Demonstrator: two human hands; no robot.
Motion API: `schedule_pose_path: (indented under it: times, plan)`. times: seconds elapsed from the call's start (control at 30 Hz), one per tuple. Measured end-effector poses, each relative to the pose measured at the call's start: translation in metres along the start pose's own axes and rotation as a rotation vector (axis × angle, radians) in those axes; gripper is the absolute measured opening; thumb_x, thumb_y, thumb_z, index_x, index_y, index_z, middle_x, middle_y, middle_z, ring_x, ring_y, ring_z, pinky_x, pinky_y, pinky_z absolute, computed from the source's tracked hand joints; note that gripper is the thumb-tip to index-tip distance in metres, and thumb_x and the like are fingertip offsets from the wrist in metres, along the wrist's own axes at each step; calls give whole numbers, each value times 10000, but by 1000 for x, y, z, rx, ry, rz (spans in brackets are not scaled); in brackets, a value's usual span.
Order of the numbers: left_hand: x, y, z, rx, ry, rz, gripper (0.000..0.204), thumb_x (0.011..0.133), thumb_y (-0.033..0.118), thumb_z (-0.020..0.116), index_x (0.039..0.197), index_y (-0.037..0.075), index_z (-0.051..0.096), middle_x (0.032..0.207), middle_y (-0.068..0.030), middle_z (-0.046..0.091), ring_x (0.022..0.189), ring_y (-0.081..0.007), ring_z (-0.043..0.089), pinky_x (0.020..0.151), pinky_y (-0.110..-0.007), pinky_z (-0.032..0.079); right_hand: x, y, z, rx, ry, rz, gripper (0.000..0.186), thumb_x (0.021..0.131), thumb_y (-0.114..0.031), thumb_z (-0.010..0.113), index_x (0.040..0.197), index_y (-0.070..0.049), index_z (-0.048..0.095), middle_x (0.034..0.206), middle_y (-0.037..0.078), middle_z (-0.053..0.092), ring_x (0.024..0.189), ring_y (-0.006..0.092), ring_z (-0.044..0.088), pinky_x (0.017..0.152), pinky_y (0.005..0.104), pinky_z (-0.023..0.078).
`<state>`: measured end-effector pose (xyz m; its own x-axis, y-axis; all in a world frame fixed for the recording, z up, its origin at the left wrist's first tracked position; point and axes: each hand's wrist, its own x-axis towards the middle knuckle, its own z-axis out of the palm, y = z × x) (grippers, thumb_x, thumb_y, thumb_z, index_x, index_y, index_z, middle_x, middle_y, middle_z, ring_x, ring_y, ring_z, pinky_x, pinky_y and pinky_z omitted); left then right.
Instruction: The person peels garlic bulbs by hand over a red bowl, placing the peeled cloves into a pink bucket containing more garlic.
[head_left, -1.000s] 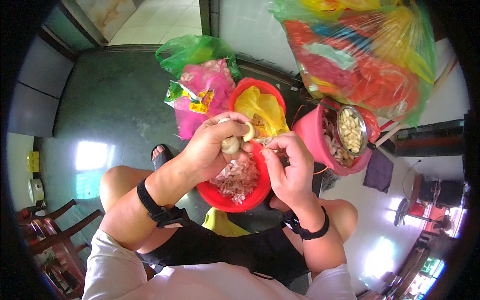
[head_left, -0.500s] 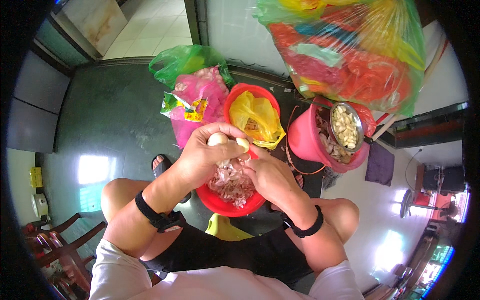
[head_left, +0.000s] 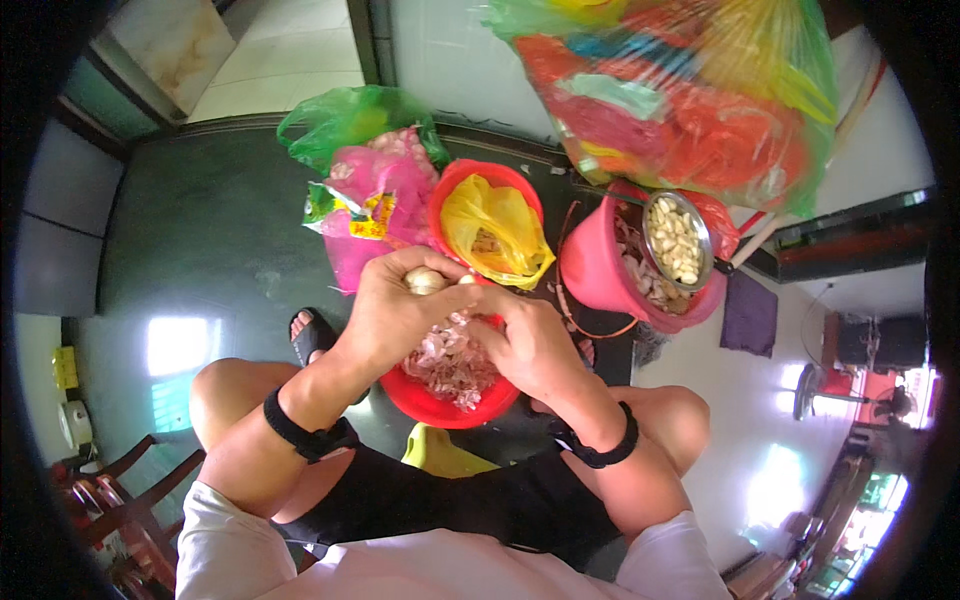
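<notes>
Pale garlic point(head_left: 425, 281) sits gripped in the left hand point(head_left: 392, 312) over the far edge of the red basin point(head_left: 450, 413), the right hand point(head_left: 532, 338) meeting it from the right, its pinch hidden.

A white short-sleeved shirt point(head_left: 440, 565) is worn with black shorts point(head_left: 460, 503), black wristbands point(head_left: 288, 427) and a black sandal point(head_left: 317, 337)

We hold our left hand point(head_left: 385, 308) curled, its thumb point(head_left: 448, 300) pointing across toward our right hand point(head_left: 530, 335), which is bent at the knuckles opposite. The two sit close together before us (whether they touch, we cannot quite tell). Our forearms point(head_left: 252, 455) slant inward, and our knees point(head_left: 222, 385) are spread wide.
</notes>
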<state>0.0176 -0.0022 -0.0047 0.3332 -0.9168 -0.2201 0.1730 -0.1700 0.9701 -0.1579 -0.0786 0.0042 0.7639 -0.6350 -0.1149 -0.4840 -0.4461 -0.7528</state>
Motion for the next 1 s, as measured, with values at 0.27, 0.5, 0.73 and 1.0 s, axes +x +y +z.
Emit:
schedule_pose_path:
  times: [0.27, 0.5, 0.73, 1.0]
  plan:
    - [-6, -13, 15, 28, -11, -118, 96, 899, 59, 805, 961, 7, 753, 877, -36, 750, 774, -92, 670, 691, -237, 534, -6, 19, 2, 216, 102, -113, 203, 943, -49, 719, 1121, 29, 661, 894, 179, 751, 775, 208, 753, 691, 349, 567]
    - [-5, -6, 19, -308, -143, -417, 302, 1014, 266, 715, 1143, -4, 679, 895, -50, 699, 738, -139, 679, 660, -294, 570, -7, 62, -53, 941, 510, 369, 106, 957, -120, 651, 1017, -43, 689, 858, 39, 703, 572, 122, 640, 525, 256, 512]
    - [4, -14, 23, -622, -287, -469, 380, 1069, 337, 542, 1215, -4, 624, 965, -105, 678, 827, -210, 685, 730, -355, 573, -23, 166, -138, 1567, 1022, 318, 265, 1072, -116, 496, 1294, 26, 525, 1148, 133, 694, 1045, 284, 700, 936, 427, 592]
    - [3, -6, 15, -897, -456, -381, 451, 989, 165, 467, 1390, -37, 518, 1187, -194, 679, 1105, -317, 677, 951, -480, 581, -25, 46, -67, 757, 485, 106, 241, 1023, -197, 681, 1187, -23, 713, 848, 1, 689, 682, 62, 617, 609, 202, 487]
